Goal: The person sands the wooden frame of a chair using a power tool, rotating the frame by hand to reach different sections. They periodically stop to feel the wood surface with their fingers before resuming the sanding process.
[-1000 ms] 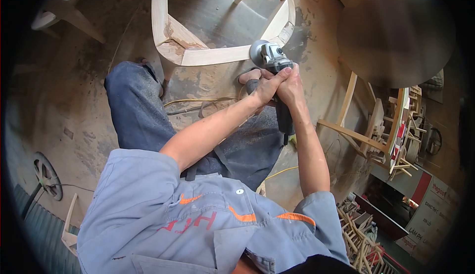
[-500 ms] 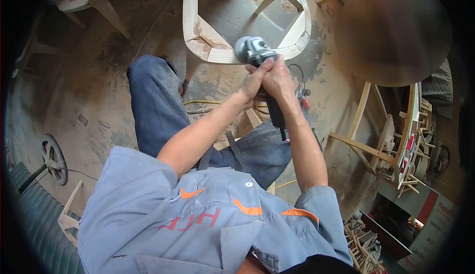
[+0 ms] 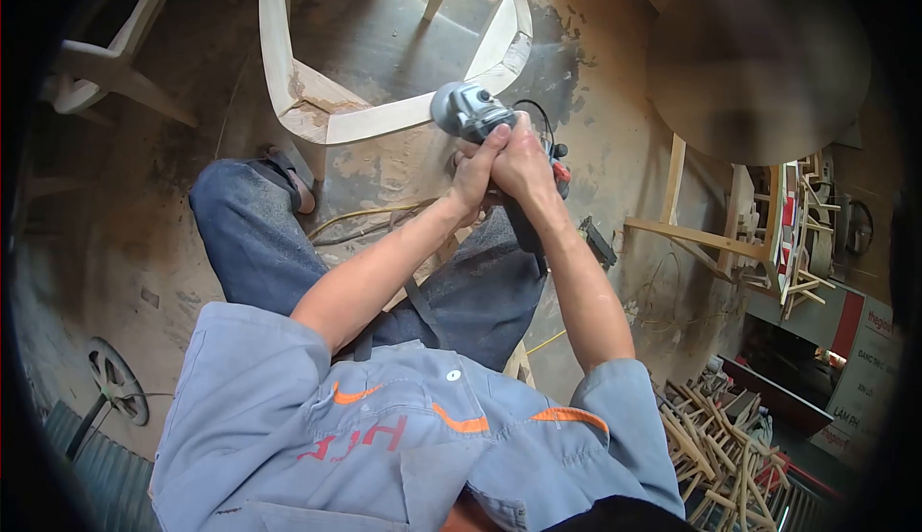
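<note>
My left hand (image 3: 472, 179) and my right hand (image 3: 524, 163) are both closed around the body of an angle grinder (image 3: 480, 114). The left sits on the near left side, the right wraps over the top of the body. The grinder's round disc (image 3: 444, 108) overlaps the near rail of a pale wooden chair frame (image 3: 379, 119); whether it touches the wood cannot be made out. Brownish patches mark the frame's left corner. Below my right wrist the dark handle end of the grinder points back towards my knee.
Another chair frame (image 3: 110, 66) lies at the upper left. A yellow cable (image 3: 370, 210) runs over the dusty floor. To the right are a wooden frame (image 3: 701, 234) and a pile of wooden sticks (image 3: 720, 446). A wheel (image 3: 118, 381) stands at the left.
The view has shifted, so the chair frame appears farther left and tilted. Along the near rail, the grinder in my hands has moved to the right relative to the frame.
</note>
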The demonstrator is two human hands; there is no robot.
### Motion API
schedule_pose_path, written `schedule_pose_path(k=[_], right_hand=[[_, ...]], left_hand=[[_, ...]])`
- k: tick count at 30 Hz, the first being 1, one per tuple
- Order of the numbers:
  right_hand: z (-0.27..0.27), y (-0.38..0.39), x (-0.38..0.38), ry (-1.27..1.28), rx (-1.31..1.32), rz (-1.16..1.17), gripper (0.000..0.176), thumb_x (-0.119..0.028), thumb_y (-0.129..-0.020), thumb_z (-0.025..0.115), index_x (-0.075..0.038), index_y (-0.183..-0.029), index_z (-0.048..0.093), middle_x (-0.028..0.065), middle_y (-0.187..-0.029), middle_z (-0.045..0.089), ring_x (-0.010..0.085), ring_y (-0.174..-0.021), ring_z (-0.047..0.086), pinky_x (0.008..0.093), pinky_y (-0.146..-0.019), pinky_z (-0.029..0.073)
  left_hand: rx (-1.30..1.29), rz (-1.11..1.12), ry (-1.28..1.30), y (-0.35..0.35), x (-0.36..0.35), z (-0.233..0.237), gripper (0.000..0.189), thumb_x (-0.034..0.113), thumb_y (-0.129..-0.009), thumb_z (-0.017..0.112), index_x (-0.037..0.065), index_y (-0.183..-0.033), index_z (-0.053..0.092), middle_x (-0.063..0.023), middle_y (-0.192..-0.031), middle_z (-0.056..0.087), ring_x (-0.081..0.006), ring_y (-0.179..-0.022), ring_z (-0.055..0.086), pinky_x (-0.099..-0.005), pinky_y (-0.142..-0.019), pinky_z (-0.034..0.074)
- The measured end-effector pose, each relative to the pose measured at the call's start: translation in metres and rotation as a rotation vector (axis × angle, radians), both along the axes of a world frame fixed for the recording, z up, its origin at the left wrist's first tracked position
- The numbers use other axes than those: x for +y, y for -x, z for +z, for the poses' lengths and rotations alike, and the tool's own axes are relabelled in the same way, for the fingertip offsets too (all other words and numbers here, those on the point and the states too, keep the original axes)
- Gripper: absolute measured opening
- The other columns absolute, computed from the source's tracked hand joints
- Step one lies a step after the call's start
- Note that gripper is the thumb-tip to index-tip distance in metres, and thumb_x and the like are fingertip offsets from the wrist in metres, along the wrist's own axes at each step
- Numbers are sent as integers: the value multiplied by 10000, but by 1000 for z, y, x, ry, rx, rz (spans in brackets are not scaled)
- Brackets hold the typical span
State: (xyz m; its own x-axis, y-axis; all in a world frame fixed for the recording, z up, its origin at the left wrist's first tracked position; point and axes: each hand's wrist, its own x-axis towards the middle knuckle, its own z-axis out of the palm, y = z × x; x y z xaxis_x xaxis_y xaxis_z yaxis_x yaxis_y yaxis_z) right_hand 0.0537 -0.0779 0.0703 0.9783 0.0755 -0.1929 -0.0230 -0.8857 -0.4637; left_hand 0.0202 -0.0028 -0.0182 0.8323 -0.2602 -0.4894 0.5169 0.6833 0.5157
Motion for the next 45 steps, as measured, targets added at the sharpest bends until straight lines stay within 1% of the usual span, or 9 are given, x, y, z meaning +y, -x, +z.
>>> schedule_pose_path(k=[4, 8, 11, 12, 15, 22, 29, 40, 45], right_hand=[[-35, -35, -60, -33, -32, -200, 797, -496, -758, 890, 68, -1183, 521, 303, -1060, 724, 418, -1016, 727, 478, -862, 567], [-47, -62, -83, -39, -85, -293, 892, -581, -696, 900, 73, -1200, 561, 300, -1040, 733, 434, -1019, 725, 483, -889, 557], [-32, -48, -96, -399, -16, -354, 690, -505, -750, 900, 38, -1103, 661, 186, -940, 737, 270, -881, 735, 384, -793, 568], [-28, -35, -103, -536, -37, -382, 596, -472, -790, 885, 17, -1066, 686, 143, -886, 726, 213, -822, 728, 345, -744, 565], [-24, 7, -136, -1063, 170, -481, 466, -455, -910, 791, -27, -1040, 661, 76, -782, 676, 176, -674, 701, 315, -605, 586], [-66, 106, -159, -1811, 479, -697, 685, -654, -941, 646, 28, -1000, 622, 110, -813, 688, 226, -693, 721, 347, -646, 659], [-57, 109, -153, -1892, 397, -650, 711, -673, -928, 651, 35, -990, 625, 120, -819, 685, 231, -692, 718, 362, -689, 659], [-72, 102, -160, -1640, 459, -612, 713, -700, -922, 640, 12, -961, 645, 126, -777, 694, 246, -660, 720, 349, -631, 637], [-34, 98, -108, -1052, 201, -578, 499, -458, -912, 786, -4, -1064, 646, 116, -825, 709, 208, -620, 704, 324, -562, 593]], left_hand=[[-48, -323, 17, -43, -42, -15, 961, 833, -872, 544, 67, -1452, 527, -221, -1427, 566, -358, -1302, 574, -554, -1036, 496], [-35, -407, -28, -78, -70, -30, 1131, 912, -822, 509, 15, -1508, 450, -293, -1497, 480, -434, -1356, 512, -578, -1092, 438], [-403, -708, -594, -48, 21, 56, 1203, 914, -810, 536, -83, -1478, 452, -323, -1409, 553, -411, -1308, 568, -489, -1091, 469], [-725, -532, -921, -49, 46, 19, 1149, 857, -826, 602, -91, -1463, 471, -301, -1332, 616, -386, -1301, 582, -469, -1102, 463], [-1132, -540, -1636, -50, 181, 44, 1337, 765, -651, 823, -53, -1567, 293, -264, -1590, 354, -392, -1456, 406, -466, -1221, 374], [-1171, -1383, -2057, -108, 334, 45, 1417, 626, -499, 947, 9, -1591, 288, -201, -1630, 343, -322, -1560, 262, -512, -1289, 193], [-1485, -1236, -2089, -110, 339, 31, 1157, 670, -506, 910, -50, -1330, 535, -153, -1173, 632, -303, -1165, 584, -392, -1084, 439], [-1026, -725, -2147, 21, 224, 21, 1222, 802, -520, 819, -103, -1301, 567, -197, -1126, 660, -320, -1134, 607, -416, -1039, 482], [-895, 150, -1673, 98, 113, -11, 1079, 689, -744, 819, -115, -1393, 510, -185, -1226, 631, -319, -1176, 599, -436, -1055, 484]])
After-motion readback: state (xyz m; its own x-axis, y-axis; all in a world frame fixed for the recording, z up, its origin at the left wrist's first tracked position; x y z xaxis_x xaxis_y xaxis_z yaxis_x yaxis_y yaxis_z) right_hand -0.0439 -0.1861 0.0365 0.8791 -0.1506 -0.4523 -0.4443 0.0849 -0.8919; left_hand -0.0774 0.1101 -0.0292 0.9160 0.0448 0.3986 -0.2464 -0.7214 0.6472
